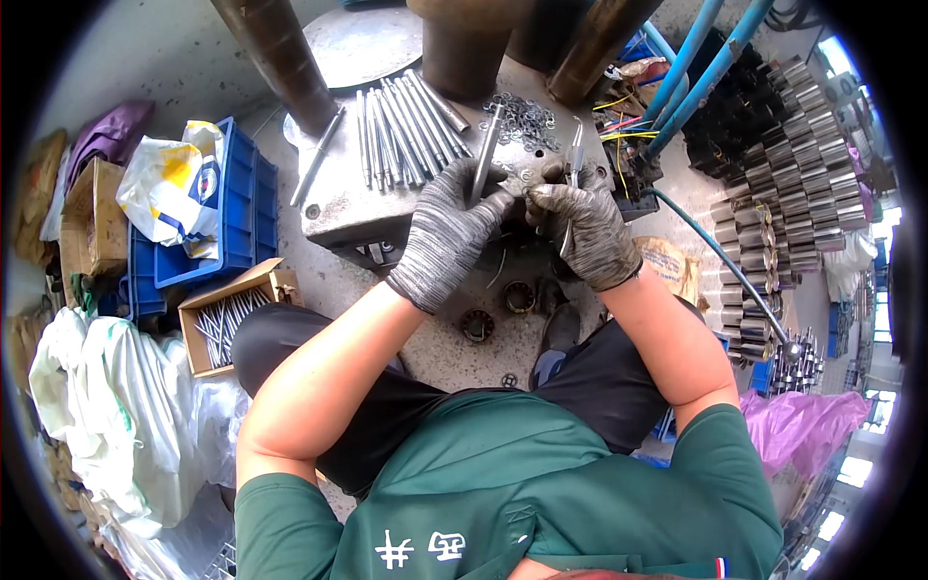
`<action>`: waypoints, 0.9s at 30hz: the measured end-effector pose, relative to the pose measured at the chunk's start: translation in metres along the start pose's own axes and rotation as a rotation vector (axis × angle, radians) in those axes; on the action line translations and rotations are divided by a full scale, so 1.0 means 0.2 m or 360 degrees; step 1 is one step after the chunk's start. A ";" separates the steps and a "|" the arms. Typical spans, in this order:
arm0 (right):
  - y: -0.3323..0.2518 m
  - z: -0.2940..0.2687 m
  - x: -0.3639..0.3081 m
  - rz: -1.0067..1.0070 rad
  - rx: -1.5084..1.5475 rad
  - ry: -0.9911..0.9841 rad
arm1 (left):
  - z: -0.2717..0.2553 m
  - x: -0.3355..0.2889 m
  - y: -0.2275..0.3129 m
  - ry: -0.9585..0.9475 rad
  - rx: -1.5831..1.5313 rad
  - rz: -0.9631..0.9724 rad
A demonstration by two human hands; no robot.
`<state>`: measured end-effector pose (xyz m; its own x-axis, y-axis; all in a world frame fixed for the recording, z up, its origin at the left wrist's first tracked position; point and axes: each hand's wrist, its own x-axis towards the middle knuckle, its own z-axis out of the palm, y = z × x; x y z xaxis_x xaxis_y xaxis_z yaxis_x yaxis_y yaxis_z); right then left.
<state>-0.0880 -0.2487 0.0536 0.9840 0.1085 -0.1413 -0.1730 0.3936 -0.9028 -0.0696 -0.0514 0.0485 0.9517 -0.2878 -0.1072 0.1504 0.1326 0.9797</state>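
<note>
Both my hands wear grey knitted gloves and meet over the near edge of a metal machine table (343,215). A metal shaft (488,147) stands tilted in my left hand (447,232), which is closed around its lower part. My right hand (592,227) grips a pair of slim pliers (576,155), their bent tip pointing away from me. Its thumb and forefinger pinch close to the left thumb; whether a small ring sits there I cannot tell. Beyond the hands lies a pile of small metal retaining rings (527,121). To their left, several similar shafts (396,130) lie side by side.
Thick steel columns (280,63) rise behind the table. One shaft (319,155) lies apart at its left edge. A cardboard box of rods (232,319) and blue crates (253,208) stand left. Stacked metal cylinders (793,164), a blue hose (720,246) and wires (623,145) are right.
</note>
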 end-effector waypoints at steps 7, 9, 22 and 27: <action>0.01 0.05 -0.03 0.0062 0.0016 0.0013 | 0.01 0.01 -0.04 -0.0118 0.0112 0.0133; 0.00 0.07 -0.04 0.0097 0.0105 0.0010 | 0.01 0.00 -0.04 -0.0095 0.0112 0.0187; 0.02 0.06 -0.02 -0.0419 -0.0985 0.0125 | 0.02 -0.02 0.00 -0.0101 -0.0108 0.0112; 0.02 0.05 -0.03 -0.0331 -0.0712 0.0085 | -0.01 -0.02 -0.03 -0.0188 -0.0142 0.0041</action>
<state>-0.0956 -0.2390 0.0551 0.9986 0.0175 0.0506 0.0511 -0.0295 -0.9983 -0.0730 -0.0490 0.0421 0.9182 -0.3922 -0.0566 0.1548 0.2235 0.9623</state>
